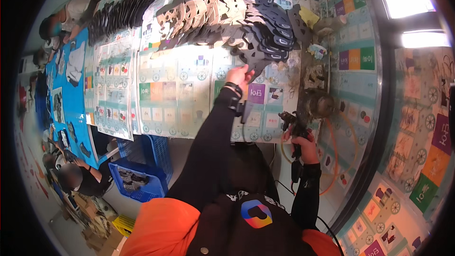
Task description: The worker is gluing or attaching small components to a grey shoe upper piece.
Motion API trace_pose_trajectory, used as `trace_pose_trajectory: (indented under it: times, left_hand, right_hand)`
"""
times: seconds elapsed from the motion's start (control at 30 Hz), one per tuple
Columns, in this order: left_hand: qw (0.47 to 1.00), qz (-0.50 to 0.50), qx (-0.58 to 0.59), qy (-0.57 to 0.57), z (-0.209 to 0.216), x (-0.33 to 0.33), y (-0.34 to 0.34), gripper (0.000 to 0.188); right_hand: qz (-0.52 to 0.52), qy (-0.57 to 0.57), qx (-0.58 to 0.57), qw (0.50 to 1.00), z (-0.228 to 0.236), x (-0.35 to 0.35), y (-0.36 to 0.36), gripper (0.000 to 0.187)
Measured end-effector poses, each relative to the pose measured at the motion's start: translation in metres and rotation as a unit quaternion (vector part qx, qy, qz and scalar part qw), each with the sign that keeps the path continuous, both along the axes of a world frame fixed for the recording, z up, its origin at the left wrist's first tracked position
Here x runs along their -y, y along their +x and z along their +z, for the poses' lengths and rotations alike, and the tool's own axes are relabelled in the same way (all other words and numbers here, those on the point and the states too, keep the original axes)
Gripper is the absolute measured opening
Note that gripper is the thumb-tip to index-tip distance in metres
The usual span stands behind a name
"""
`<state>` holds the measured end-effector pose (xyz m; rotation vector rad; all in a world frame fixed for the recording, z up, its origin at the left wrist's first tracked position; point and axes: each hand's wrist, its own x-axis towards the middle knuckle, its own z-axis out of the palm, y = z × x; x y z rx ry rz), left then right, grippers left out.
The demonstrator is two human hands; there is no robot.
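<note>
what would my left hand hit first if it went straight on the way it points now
Your left hand would first meet the dark grey flat piece at its fingertips; it looks already in contact, though depth is hard to judge here.

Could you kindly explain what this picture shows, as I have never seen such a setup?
There is no robot: these are a person's bare hands, seen from above by a wide fisheye camera on their head, which bends straight edges. Overlapping rows of flat, cut-out pieces lie on a table with a patterned covering. The left hand touches the edge of a dark piece; the right hand holds a dark, gun-like tool.
</note>
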<state>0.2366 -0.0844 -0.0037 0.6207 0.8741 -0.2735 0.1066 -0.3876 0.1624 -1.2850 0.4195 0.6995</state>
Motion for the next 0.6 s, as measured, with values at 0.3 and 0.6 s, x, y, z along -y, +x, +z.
trace_pose_trajectory:
  times: [0.3,0.6]
  left_hand:
    - [0.89,-0.354,0.0,0.288,0.022,-0.063,-0.2,0.016]
    - [0.833,-0.324,0.005,0.448,0.01,-0.069,-0.231,0.016]
  right_hand:
    - [0.118,-0.068,0.005,0.991,-0.024,-0.017,-0.016,0.039]
    - [0.277,-0.115,-0.033,0.953,-0.042,-0.092,-0.031,0.03]
